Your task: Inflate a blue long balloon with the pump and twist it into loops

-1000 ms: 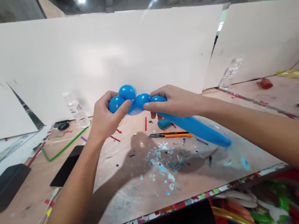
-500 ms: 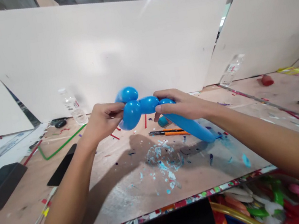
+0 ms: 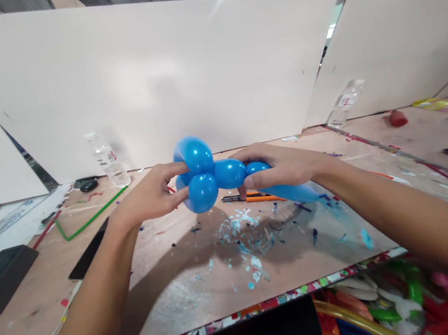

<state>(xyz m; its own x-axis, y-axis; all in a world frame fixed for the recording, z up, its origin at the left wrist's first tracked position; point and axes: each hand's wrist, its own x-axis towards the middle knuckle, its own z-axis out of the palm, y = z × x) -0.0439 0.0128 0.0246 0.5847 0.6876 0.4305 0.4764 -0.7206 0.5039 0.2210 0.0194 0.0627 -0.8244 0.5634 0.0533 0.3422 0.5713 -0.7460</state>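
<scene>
A shiny blue twisted balloon is held between my two hands above the table. Its left end forms rounded lobes, one over the other, joined to a short bubble in the middle. My left hand grips the lobes from the left, thumb and fingers pressed on them. At the twist right of the middle bubble, my right hand pinches the balloon with thumb and fingers. A longer blue section slopes down to the right below that hand, partly hidden by it. An orange and black utility knife lies on the table beneath.
Clear plastic bottles stand at back left and back right before a white partition. A black box, a dark phone and a bent green strip lie left. Colourful balloons fill the space below the table's front edge.
The lobed end has turned, so both lobes now face me, and sits slightly lower. My left hand's grip has opened wider around them. The long tail points farther away and looks shorter.
</scene>
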